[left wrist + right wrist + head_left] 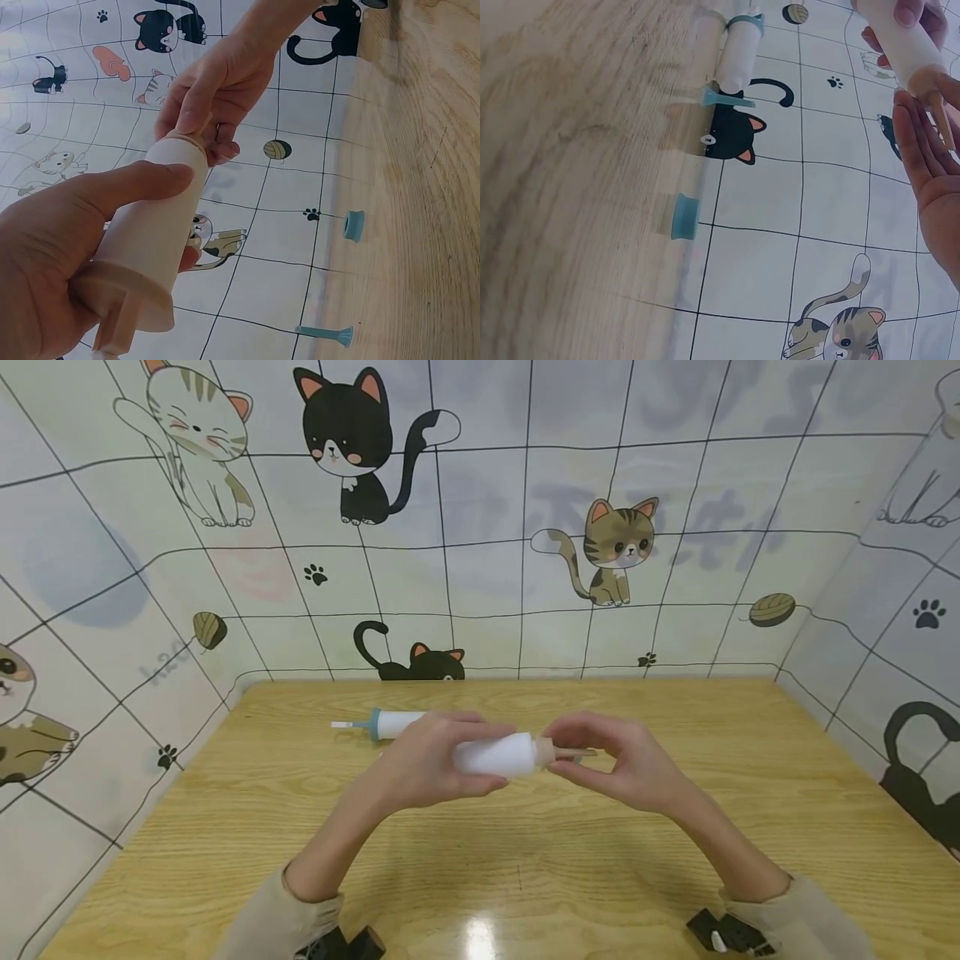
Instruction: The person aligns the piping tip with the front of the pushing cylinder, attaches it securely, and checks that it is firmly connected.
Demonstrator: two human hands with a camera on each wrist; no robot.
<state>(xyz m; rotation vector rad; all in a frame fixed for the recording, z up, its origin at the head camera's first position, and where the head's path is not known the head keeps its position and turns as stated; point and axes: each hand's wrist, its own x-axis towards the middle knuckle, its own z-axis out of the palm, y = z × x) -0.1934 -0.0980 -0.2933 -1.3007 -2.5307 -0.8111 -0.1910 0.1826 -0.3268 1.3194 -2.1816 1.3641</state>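
Observation:
A white decorating syringe with beige fittings [498, 754] is held nearly level above the table. My left hand [427, 760] grips its barrel, thumb along one side and fingers round the other. In the left wrist view, the beige flange and plunger rod [118, 319] stick out behind that hand. My right hand [630, 756] pinches the beige collar [924, 77] at the front end between thumb and fingers. Beyond the collar, a slim beige nozzle [943, 124] points out past the fingers.
Behind my left hand, a second white syringe with blue fittings [397, 724] lies on the wooden table [480, 860]. A loose blue ring [354, 225] and a blue nozzle [330, 334] are also on the table. A cat-patterned sheet [487, 577] stands round the back and sides.

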